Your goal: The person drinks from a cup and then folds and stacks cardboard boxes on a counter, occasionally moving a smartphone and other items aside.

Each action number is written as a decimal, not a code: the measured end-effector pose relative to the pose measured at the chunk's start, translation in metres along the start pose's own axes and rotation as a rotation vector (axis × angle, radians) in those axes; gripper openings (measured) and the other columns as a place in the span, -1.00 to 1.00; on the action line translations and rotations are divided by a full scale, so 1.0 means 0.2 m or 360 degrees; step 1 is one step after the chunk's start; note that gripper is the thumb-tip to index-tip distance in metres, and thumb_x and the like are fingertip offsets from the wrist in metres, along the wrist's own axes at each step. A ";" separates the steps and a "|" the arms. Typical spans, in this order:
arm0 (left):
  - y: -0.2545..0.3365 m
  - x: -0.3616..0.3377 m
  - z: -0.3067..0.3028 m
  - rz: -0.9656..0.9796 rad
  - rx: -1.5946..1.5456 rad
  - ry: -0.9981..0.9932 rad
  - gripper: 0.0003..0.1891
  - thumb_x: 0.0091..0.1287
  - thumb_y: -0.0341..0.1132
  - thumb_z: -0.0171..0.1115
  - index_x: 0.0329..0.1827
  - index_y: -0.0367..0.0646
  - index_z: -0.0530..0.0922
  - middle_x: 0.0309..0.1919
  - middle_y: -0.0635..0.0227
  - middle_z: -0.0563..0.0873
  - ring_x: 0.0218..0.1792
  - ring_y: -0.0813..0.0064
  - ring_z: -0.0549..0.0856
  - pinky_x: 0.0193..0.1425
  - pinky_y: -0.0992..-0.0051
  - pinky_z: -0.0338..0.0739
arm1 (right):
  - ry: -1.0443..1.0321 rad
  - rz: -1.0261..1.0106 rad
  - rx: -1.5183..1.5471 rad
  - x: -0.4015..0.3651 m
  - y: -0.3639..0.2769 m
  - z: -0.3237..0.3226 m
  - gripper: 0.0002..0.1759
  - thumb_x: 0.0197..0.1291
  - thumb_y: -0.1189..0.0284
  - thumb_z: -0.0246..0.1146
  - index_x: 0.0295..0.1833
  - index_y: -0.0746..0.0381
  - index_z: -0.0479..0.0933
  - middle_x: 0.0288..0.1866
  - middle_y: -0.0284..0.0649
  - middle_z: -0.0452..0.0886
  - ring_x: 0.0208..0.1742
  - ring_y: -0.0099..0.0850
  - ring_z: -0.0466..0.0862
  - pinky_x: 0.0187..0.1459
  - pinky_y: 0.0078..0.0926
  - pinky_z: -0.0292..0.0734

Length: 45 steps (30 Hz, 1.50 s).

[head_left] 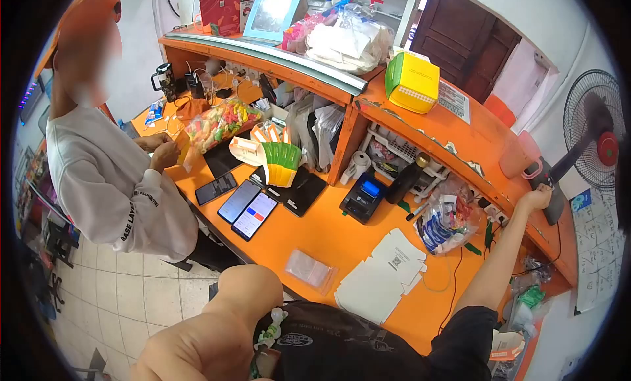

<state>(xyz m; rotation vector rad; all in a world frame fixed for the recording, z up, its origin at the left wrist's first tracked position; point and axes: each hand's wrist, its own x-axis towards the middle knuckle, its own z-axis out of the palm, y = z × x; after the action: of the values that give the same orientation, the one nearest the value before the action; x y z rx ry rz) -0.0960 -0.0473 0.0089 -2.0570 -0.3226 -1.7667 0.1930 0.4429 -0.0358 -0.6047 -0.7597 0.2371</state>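
My right arm reaches out to the right, and my right hand (pixel 539 198) has its fingers curled at the base of a black desk fan (pixel 599 138) on the counter's upper shelf. A pink mug (pixel 520 156) stands just left of that hand. Close to the camera at the lower left is my bent left arm with my left hand (pixel 181 348); its fingers are hidden. A string of green and white beads (pixel 271 328) hangs beside it. On the orange desk (pixel 282 239) in front of me lie a flat white carton (pixel 384 276) and a clear plastic packet (pixel 310 270).
Another person in a white sweatshirt (pixel 118 177) stands left, holding an orange piece. Several phones (pixel 255 215) lie on the desk near green-and-yellow cartons (pixel 281 163). A card terminal (pixel 363 198), a black bottle (pixel 407 180) and a stuffed plastic bag (pixel 447 220) line its back. A yellow-green box (pixel 413 82) sits above.
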 end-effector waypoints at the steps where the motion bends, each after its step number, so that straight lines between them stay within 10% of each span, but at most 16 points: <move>1: -0.01 -0.01 0.02 0.0142 0.0027 0.0163 -0.52 0.21 -0.50 -0.18 0.21 0.11 0.27 -0.51 0.27 0.44 -0.69 0.59 0.40 -0.60 0.72 0.39 | -0.0015 0.0001 -0.0070 -0.01 -0.01 0.00 -0.87 -0.15 0.55 -0.16 -0.68 0.25 0.14 -0.60 -0.35 0.16 -0.51 -0.50 0.18 -0.43 -0.64 0.12; 5: 0.05 0.06 -0.04 -0.0346 -0.0001 -0.0172 -0.53 0.20 -0.49 -0.16 0.21 0.08 0.28 -0.51 0.28 0.43 -0.71 0.61 0.38 -0.60 0.74 0.39 | -0.0035 0.0006 0.0044 0.03 0.04 -0.01 -0.86 -0.15 0.54 -0.17 -0.68 0.24 0.13 -0.60 -0.35 0.16 -0.51 -0.50 0.19 -0.42 -0.63 0.11; 16: -0.07 0.06 0.04 0.0322 0.0014 0.0185 -0.49 0.16 -0.56 -0.18 0.20 0.06 0.29 -0.56 0.36 0.43 -0.75 0.63 0.37 -0.70 0.72 0.36 | -0.0045 -0.0059 -0.0030 0.04 0.06 -0.03 -0.85 -0.19 0.56 -0.11 -0.72 0.28 0.20 -0.65 -0.38 0.21 -0.54 -0.55 0.20 -0.45 -0.65 0.13; 19: 0.01 0.03 0.01 -0.0044 0.0123 0.0114 -0.49 0.18 -0.56 -0.22 0.20 0.08 0.28 -0.55 0.31 0.44 -0.74 0.63 0.38 -0.68 0.71 0.37 | -0.0016 0.0031 -0.0007 0.06 0.07 -0.02 -0.86 -0.19 0.55 -0.11 -0.70 0.29 0.21 -0.64 -0.36 0.22 -0.53 -0.51 0.22 -0.43 -0.60 0.16; 45: -0.05 0.04 0.02 0.0224 0.0059 0.0168 -0.50 0.20 -0.52 -0.26 0.22 0.10 0.26 -0.52 0.25 0.45 -0.70 0.58 0.40 -0.65 0.69 0.39 | 0.0004 -0.0021 -0.0303 0.01 0.00 -0.01 -0.69 0.07 0.37 -0.15 -0.49 0.40 0.34 -0.51 -0.22 0.38 -0.42 -0.39 0.35 -0.31 -0.49 0.26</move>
<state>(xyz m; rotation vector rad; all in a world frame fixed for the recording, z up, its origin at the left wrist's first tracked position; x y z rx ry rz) -0.0954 -0.0367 0.0174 -1.9032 -0.1737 -1.7625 0.1959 0.4438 -0.0354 -0.7794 -0.7889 0.1529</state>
